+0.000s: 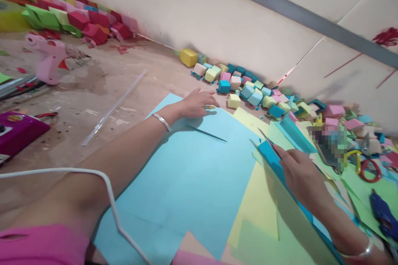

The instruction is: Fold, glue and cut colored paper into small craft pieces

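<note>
My left hand (199, 103) is stretched over the far corner of a large light-blue paper sheet (186, 178), fingers apart. Something small and yellowish shows by its fingertips, too small to name. A thin dark slit or sliver (211, 134) runs across the sheet just nearer to me. On the right, my right hand (300, 174) is closed around scissors (268, 138); two pointed blades stick out to the upper left, and the handles are hidden in the hand. Below the blades lies darker blue paper (270, 153), over yellow and green sheets (261, 207).
Small folded paper boxes (224, 87) line the wall. At left are a pink glue gun (51, 58), a clear glue stick (115, 107) and a purple device (21, 134). A white cable (107, 182) crosses my left arm. Red-and-yellow-handled scissors (370, 169) lie at right.
</note>
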A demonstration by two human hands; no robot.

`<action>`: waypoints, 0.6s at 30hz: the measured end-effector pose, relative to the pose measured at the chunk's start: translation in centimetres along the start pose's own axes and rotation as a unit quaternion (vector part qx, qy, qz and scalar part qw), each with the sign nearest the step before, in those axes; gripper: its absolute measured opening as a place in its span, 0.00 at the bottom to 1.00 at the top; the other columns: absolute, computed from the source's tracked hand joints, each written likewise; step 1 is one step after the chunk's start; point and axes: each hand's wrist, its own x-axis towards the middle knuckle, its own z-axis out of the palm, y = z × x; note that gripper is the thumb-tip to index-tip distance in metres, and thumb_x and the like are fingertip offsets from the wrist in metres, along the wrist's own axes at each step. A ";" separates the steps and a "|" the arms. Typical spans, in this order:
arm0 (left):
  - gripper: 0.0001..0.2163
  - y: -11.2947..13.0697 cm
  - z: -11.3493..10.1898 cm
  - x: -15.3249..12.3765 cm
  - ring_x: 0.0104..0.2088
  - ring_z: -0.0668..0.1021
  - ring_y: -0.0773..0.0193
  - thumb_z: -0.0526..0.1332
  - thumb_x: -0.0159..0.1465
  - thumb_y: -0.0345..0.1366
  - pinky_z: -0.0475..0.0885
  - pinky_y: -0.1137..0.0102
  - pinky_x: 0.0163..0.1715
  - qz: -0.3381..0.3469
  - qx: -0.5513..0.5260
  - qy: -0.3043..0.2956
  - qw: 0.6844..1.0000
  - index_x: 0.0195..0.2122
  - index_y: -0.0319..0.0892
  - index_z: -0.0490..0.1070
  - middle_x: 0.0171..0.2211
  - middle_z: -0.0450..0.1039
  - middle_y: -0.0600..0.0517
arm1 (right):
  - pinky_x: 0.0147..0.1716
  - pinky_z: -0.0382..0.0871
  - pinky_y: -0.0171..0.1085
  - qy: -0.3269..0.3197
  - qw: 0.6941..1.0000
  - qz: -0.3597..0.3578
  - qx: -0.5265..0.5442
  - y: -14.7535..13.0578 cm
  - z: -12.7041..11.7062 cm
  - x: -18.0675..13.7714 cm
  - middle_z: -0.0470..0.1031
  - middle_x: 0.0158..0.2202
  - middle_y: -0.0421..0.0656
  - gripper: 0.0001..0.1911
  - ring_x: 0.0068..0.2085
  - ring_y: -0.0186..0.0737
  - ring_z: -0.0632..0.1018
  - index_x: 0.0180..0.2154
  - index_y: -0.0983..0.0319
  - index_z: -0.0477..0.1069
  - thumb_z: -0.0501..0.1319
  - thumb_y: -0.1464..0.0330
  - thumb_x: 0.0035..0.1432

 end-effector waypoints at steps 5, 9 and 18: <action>0.23 -0.3 -0.8 -0.9 0.60 0.66 0.47 0.59 0.53 0.29 0.46 0.38 0.59 0.006 0.075 -0.026 0.997 0.51 0.47 0.73 0.49 0.74 0.46 | 0.36 0.71 0.43 -0.012 0.998 0.050 0.034 2.6 2.9 -1.5 0.72 0.40 0.54 0.20 0.41 0.48 0.74 0.55 0.65 0.69 0.49 0.68 0.66; 0.22 -0.9 -0.9 -0.7 0.50 0.72 0.51 0.62 0.53 0.35 0.57 0.49 0.57 -0.003 0.091 -0.020 0.996 0.50 0.48 0.74 0.43 0.75 0.47 | 0.43 0.71 0.47 0.029 0.997 0.063 0.041 2.0 3.2 -1.2 0.71 0.47 0.56 0.19 0.47 0.51 0.73 0.54 0.64 0.70 0.50 0.67 0.66; 0.11 -1.4 -3.5 -1.1 0.38 0.77 0.58 0.61 0.57 0.44 0.70 0.64 0.41 -0.058 -0.115 0.026 0.991 0.31 0.43 0.76 0.34 0.77 0.50 | 0.42 0.71 0.47 -0.004 0.997 0.070 0.028 1.5 2.7 -1.6 0.71 0.48 0.57 0.18 0.48 0.52 0.73 0.52 0.66 0.71 0.52 0.68 0.65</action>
